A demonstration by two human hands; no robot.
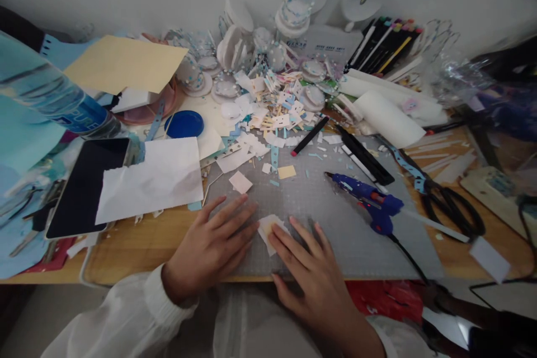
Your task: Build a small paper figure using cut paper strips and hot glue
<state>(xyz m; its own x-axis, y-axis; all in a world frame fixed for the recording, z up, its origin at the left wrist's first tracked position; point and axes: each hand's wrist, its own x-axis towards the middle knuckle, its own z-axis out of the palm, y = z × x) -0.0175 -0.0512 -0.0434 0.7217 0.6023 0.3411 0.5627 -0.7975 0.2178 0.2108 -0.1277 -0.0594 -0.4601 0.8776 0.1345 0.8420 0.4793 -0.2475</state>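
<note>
At the far left a dark tablet (86, 187) lies on the wooden table (138, 243), half under a crumpled white sheet (157, 179). The left hand (212, 246) rests flat on the grey cutting mat (331, 218), fingers spread and holding nothing, its fingertips just beside a small pale paper piece (268, 227). The right hand (312, 271) presses that piece to the mat with fingers apart; further right lie a blue glue gun (369, 201) and black scissors (451, 204).

Soft, even daylight, faint shadows. Wide-lens distortion bends the edges; the bottle (50, 98) at left blurs.
</note>
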